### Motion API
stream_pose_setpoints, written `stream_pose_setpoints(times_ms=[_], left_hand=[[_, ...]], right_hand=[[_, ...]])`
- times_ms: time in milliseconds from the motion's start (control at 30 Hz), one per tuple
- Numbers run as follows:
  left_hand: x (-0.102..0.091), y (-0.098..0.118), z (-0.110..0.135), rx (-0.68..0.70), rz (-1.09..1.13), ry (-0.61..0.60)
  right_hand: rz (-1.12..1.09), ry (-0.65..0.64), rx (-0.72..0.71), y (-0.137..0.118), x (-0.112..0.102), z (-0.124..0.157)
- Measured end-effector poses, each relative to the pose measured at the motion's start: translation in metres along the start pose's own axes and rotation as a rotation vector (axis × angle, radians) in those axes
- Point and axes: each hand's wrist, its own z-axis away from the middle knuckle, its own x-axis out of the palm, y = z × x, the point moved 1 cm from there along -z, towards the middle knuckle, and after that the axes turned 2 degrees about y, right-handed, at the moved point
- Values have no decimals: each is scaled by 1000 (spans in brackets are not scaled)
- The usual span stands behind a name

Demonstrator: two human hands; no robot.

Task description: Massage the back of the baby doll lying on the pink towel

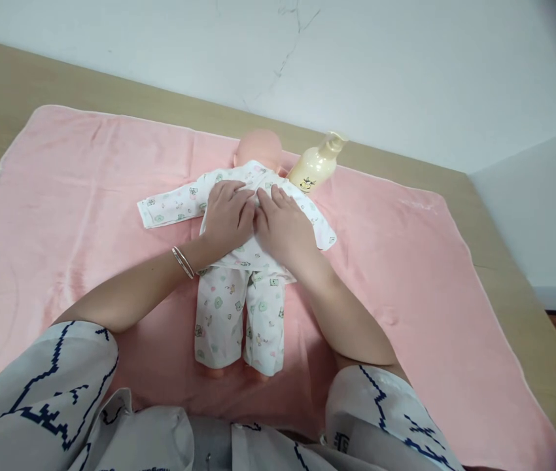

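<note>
A baby doll [259,147] lies face down or with its head turned away on a pink blanket, its head toward the wall. It wears a white printed top [174,206] and matching trousers [219,317]. My left hand [229,216] rests flat on the left upper part of the top, fingers stretched out. Beside it, my right hand [285,222] lies flat on the right upper part, fingers extended. The two hands nearly meet at the middle. Neither holds anything. The doll's feet show slightly below the trouser hems.
A cream pump bottle [314,167] lies tilted by the doll's right-hand shoulder in view. Under everything spreads the pink blanket [396,261] on a wooden table [503,261]. Behind the table stands a white wall [184,52] with cracks.
</note>
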Motion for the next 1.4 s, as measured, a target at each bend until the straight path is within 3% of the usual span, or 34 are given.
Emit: stream_pose_setpoints(times_ms=[267, 567, 1133, 1400], left_hand=[[13, -11, 0, -114, 30, -109], [19, -24, 2, -39, 74, -45], [23, -30, 3, -16, 92, -62], [21, -29, 3, -5, 81, -55]], right_hand=[[-51, 31, 25, 20, 13, -19], [-64, 71, 33, 25, 22, -19], [-33, -52, -54, 31, 17, -24], [10, -77, -48, 22, 9, -18]])
